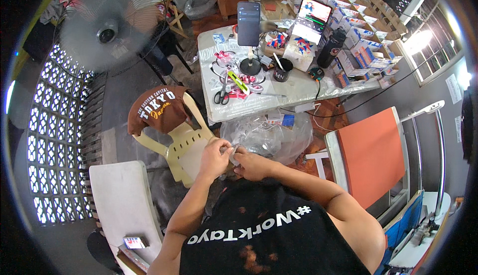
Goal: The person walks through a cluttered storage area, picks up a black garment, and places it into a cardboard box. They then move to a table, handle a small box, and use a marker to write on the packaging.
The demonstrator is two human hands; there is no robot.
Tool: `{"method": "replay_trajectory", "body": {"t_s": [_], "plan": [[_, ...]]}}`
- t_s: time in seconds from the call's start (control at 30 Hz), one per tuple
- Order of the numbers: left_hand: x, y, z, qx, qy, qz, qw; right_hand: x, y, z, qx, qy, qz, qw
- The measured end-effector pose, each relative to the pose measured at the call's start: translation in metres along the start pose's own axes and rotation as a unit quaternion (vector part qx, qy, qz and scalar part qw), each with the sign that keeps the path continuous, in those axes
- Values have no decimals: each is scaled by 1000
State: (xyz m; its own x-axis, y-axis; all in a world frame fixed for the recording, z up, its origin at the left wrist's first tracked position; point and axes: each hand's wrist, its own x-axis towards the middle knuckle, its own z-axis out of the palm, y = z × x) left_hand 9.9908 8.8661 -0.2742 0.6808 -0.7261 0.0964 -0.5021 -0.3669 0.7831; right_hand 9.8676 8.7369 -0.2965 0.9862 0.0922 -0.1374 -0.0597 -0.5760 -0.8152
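My left hand [216, 157] and my right hand [253, 165] meet in front of my chest, fingers closed in a pinch. Between them shows a bit of thin, whitish see-through plastic, which seems to be the edge of a large clear plastic bag [261, 136]. The bag spreads just beyond my hands, below the table's near edge. A small blue and white piece [287, 120] shows at its far side. My fingers hide just how the plastic is gripped.
A cluttered table [224, 110] stands ahead, with scissors [222, 95], a yellow-green cutter [238, 82], ribbons, a phone [248, 23] on a stand, a black mug [283, 70] and stacked small boxes [361, 41]. Left are a cream chair [191, 150] and spinning fan [106, 33]; right, an orange-topped board [371, 155].
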Motion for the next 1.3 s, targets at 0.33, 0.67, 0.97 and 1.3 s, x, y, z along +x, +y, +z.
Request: {"method": "replay_trajectory", "body": {"t_s": [0.33, 0.67, 0.97, 1.3], "plan": [[6, -3, -4, 130, -202, -125, 963, -4, 1, 14, -117, -40, 13, 992], [-1, -22, 32, -23, -108, -134, 985, -10, -17, -18, -124, -75, 110, 983], [14, -21, 46, 10, -118, -174, 977, -31, 5, -13, -44, 107, 7, 993], [15, 6, 55, 35, -85, 4, 996, -37, 27, -17, -66, 70, 45, 994]]}}
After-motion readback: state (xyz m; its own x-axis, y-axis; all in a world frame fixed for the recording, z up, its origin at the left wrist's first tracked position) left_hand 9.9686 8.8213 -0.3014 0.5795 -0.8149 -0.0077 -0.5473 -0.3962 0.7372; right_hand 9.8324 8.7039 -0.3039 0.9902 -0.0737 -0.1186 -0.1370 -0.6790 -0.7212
